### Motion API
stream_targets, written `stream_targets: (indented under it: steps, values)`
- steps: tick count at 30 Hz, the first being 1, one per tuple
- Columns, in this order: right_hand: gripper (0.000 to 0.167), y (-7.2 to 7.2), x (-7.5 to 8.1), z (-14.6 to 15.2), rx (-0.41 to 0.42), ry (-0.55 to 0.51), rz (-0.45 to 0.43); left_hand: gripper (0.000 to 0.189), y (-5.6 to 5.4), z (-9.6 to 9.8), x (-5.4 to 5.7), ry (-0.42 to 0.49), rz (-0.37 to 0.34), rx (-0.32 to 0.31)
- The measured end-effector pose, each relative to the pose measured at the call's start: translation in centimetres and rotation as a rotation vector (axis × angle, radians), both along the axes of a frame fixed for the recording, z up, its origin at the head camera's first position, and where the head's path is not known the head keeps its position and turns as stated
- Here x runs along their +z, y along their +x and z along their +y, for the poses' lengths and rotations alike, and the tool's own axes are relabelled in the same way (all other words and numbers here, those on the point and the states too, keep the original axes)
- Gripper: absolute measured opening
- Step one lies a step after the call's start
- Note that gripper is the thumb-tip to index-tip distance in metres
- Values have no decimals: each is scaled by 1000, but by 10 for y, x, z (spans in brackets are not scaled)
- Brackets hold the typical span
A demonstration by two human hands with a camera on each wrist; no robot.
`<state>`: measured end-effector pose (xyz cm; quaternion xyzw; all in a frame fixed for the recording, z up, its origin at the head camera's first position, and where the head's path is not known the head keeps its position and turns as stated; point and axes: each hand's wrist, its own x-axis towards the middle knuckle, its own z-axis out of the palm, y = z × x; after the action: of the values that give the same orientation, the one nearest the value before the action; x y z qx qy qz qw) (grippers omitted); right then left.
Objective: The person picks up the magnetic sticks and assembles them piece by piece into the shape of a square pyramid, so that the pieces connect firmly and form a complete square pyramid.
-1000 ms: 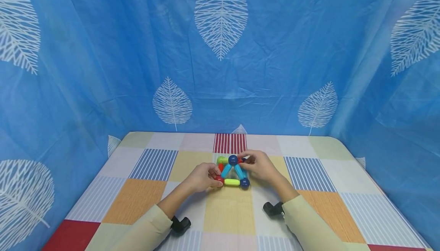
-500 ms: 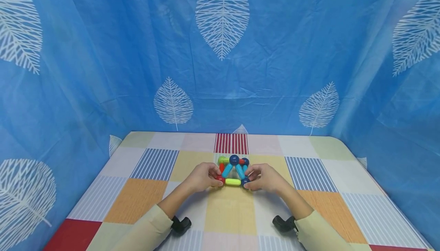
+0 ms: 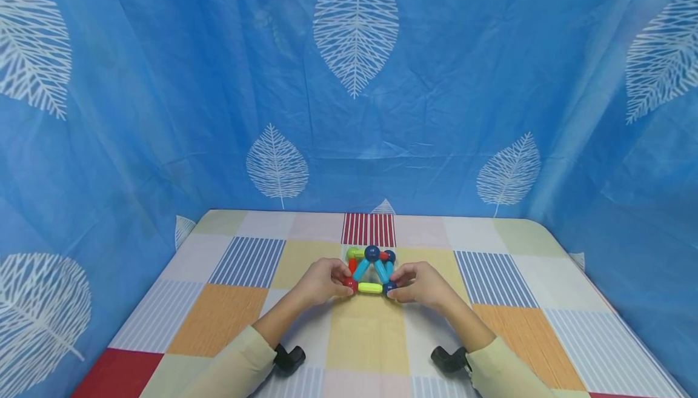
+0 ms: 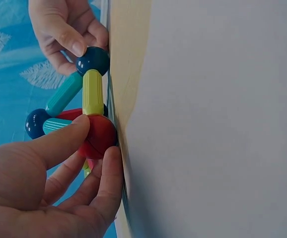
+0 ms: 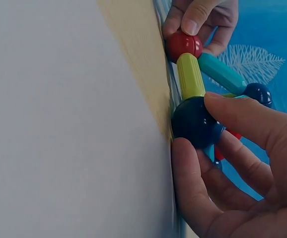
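A magnetic ball-and-stick frame point(image 3: 370, 288) stands on the patterned tablecloth. My left hand point(image 3: 322, 281) pinches its front-left red ball point(image 4: 103, 136) between thumb and fingers. On the other side, my right hand point(image 3: 425, 284) pinches the front-right navy ball point(image 5: 195, 124). A yellow-green rod point(image 5: 189, 74) joins these two balls. Light-blue rods point(image 3: 361, 269) slope from them up to a raised navy ball point(image 3: 372, 253). Behind are a lime ball point(image 3: 351, 253), another navy ball point(image 3: 389, 255) and red rods, partly hidden.
The table is covered by a checked cloth point(image 3: 368, 343) in several colours. A blue curtain point(image 3: 425, 113) with white leaf prints hangs behind it and along both sides. Black wrist-worn devices point(image 3: 450, 359) sit below each hand, near the sleeves.
My right hand has come from the frame's back-right part forward to the front-right navy ball and pinches it. The left hand keeps its hold on the red ball.
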<state>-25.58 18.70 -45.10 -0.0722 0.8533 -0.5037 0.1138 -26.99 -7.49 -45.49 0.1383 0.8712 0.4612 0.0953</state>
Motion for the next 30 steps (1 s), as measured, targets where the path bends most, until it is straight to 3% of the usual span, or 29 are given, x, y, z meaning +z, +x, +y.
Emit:
stream_targets:
  steps: [5, 16, 23, 30]
  values:
    - [29, 1, -2, 3, 23, -71, -34, 24, 2, 1, -2, -3, 8, 10]
    - [32, 3, -5, 3, 12, -80, -27, 28, 4, 2, -1, -16, -23, 48]
    - [44, -1, -5, 4, -5, -118, -69, 27, 2, 2, 1, -25, -4, 39]
    - [46, -2, -5, 7, 19, -136, -75, 25, 0, 2, 2, -25, -9, 10]
